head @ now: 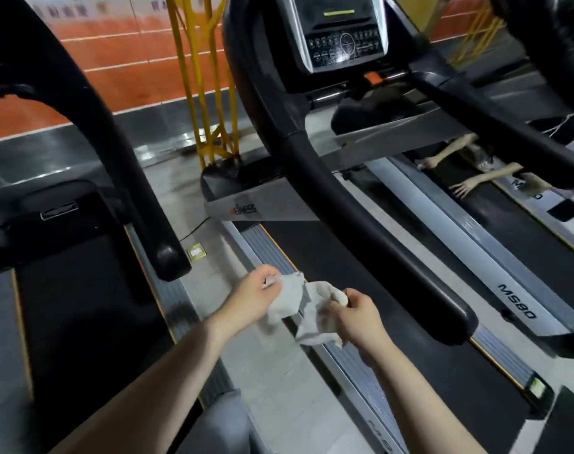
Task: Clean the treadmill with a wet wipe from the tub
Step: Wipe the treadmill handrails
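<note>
Both hands hold the wipe [306, 309] at about 6 o'clock, above the gap between two treadmills: the left hand [256, 298] pinches its upper left edge, and the right hand [356, 314] has its fingers [339, 322] curled round the bunched right side. The wipe looks crumpled, so the step in hand seems to be spreading or refolding it. It would go best to pull it flat, fold it to a fresh face, and then press that face on the black handrail [361, 231] at 1 o'clock, wiping along its length in one direction. The tub is not in view. The treadmill [495, 257] runs from 5 o'clock to 12, with grey side rails, a dark belt and a console [341, 31] at 12 o'clock. A second treadmill [82, 290] stands at 9 o'clock. Between them lies a pale tiled floor [272, 404]. Yellow frames [210, 93] rise at 11 o'clock before an orange wall [121, 54]. Another person's arms reach over a belt at 2 o'clock.
</note>
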